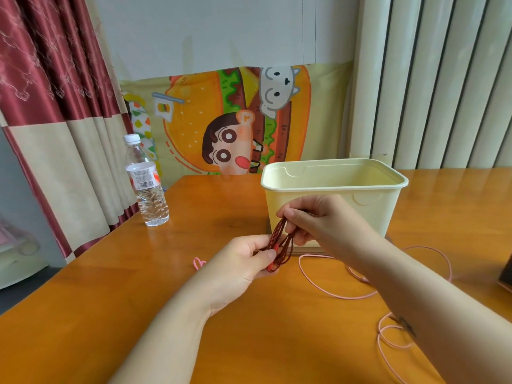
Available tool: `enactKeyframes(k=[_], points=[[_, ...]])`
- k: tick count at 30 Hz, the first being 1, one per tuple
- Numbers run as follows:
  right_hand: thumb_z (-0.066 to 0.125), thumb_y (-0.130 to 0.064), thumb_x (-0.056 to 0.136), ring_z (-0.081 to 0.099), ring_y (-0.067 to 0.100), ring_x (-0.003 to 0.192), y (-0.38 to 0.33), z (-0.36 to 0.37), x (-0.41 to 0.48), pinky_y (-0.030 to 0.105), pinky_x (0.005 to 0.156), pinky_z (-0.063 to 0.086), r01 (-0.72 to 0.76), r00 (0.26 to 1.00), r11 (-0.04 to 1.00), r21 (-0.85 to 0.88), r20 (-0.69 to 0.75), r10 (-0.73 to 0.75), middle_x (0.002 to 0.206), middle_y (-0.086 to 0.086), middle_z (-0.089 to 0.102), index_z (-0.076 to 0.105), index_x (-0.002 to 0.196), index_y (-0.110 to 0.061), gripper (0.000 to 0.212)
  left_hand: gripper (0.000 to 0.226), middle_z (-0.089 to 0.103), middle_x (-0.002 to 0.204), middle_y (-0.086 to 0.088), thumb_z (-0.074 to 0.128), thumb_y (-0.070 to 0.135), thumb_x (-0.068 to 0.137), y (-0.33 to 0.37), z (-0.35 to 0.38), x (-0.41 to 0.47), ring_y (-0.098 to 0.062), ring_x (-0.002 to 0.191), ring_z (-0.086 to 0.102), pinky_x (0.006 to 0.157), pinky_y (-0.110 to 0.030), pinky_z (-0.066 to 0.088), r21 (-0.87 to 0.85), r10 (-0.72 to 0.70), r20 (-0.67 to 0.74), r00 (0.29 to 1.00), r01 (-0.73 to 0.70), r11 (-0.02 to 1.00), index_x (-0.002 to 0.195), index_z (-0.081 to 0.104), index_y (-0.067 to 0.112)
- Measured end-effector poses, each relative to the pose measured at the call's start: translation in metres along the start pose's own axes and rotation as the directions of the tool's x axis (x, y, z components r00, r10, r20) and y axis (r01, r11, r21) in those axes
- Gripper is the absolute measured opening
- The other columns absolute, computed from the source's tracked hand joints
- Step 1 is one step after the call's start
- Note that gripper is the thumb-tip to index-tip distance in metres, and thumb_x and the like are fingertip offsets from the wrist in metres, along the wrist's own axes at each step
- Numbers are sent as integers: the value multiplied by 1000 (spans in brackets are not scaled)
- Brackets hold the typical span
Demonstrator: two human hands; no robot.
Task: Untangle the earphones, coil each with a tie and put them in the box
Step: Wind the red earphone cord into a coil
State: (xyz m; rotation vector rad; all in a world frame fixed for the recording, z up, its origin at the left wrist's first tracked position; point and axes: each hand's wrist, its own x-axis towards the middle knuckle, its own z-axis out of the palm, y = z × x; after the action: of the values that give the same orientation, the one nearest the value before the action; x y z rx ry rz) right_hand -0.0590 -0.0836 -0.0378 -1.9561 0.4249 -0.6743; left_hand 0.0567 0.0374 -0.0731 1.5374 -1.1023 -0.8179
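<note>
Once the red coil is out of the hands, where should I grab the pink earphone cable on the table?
Probably the single strand of the pink earphone cable curving in front of the box. Pinch it from above: there it lies flat on the bare table, whereas its loops nearer the person overlap and may snag.

A wooden orange counter [133, 306] fills the lower half of the view. Close to its left edge, toward the far corner, a clear water bottle [146, 195] stands upright, with a white cap [132, 138] and a label [141, 175] bearing a barcode. Beyond the far edge hangs a cartoon cloth [194, 106] showing a big burger, a cartoon boy and a grey cat, under a plain pale wall [194, 29]. A dark red and beige curtain [55, 92] hangs past the left edge; pale vertical slats [443, 79] stand behind the far right corner. A dark object [506, 268] sits at the right edge, cut off by the frame
</note>
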Motion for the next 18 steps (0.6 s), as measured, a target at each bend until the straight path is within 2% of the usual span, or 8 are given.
enactKeyframes(k=[2, 4, 8, 10, 12, 14, 16, 18], points=[[53, -15, 95, 57, 6, 53, -5, -2, -2, 19, 61, 52, 38, 999, 995, -92, 31, -35, 59, -9, 64, 68, 84, -21, 19, 26, 69, 106, 6, 49, 7, 97, 0, -2, -1, -6, 95, 63, 93, -27, 50, 44, 5, 12, 1000, -5, 999, 108, 69, 21], [54, -17, 95, 56, 5, 54, -11, -3, -5, 17, 61, 51, 76, 996, 979, -191, 66, -64, 58, -12, 64, 67, 82, -26, 21, 26, 60, 122, 6, 56, 11, 94, 0, -6, -2, -6, 108, 59, 101, -32, 46, 109, 17, 28, 999, -20, 994, 115, 66, 23], [55, -20, 95, 59, 3, 55, -19, -2, -11, 16, 55, 50, 103, 990, 952, -289, 127, -68, 64, -9, 64, 70, 89, -23, 17, 65, 47, 139, 20, 66, 32, 76, 5, -11, -4, 5, 127, 41, 111, -30, 34, 101, 82, 35, 996, -85, 991, 136, 43, 37], [55, -20, 95, 60, 3, 56, -21, 2, -14, 18, 57, 52, 119, 987, 943, -312, 139, -78, 70, -5, 68, 70, 92, -23, 16, 62, 54, 127, 28, 69, 29, 82, 9, -4, -5, 11, 121, 45, 105, -20, 36, 124, 168, 43, 985, -172, 977, 136, 41, 37], [55, -19, 94, 60, 5, 56, -22, 5, -15, 19, 59, 52, 137, 985, 940, -314, 141, -96, 72, -2, 69, 71, 91, -24, 17, 37, 63, 97, 27, 64, 17, 89, 7, 8, -3, 10, 98, 57, 86, -12, 43, 189, 245, 49, 968, -250, 950, 118, 50, 35], [54, -18, 95, 62, 12, 58, -23, 6, -14, 22, 60, 53, 141, 984, 941, -306, 148, -99, 70, -3, 67, 70, 89, -23, 17, 11, 62, 76, 19, 54, 18, 95, 6, 17, -2, 4, 83, 62, 75, -16, 46, 248, 249, 22, 968, -246, 937, 96, 52, 29], [55, -18, 95, 63, 14, 59, -22, 1, -12, 24, 62, 54, 130, 984, 948, -289, 152, -89, 67, -5, 65, 69, 87, -22, 17, 13, 56, 62, 12, 47, 24, 98, 6, 19, -3, -5, 81, 65, 76, -27, 48, 232, 210, 33, 977, -212, 949, 88, 54, 20], [56, -16, 94, 64, 13, 57, -18, -6, -9, 23, 61, 54, 93, 984, 972, -214, 168, -57, 65, -5, 65, 69, 85, -20, 16, 25, 47, 55, 11, 43, 29, 99, 10, 13, -5, -7, 78, 66, 79, -24, 48, 201, 140, 67, 988, -151, 968, 94, 58, 10]])
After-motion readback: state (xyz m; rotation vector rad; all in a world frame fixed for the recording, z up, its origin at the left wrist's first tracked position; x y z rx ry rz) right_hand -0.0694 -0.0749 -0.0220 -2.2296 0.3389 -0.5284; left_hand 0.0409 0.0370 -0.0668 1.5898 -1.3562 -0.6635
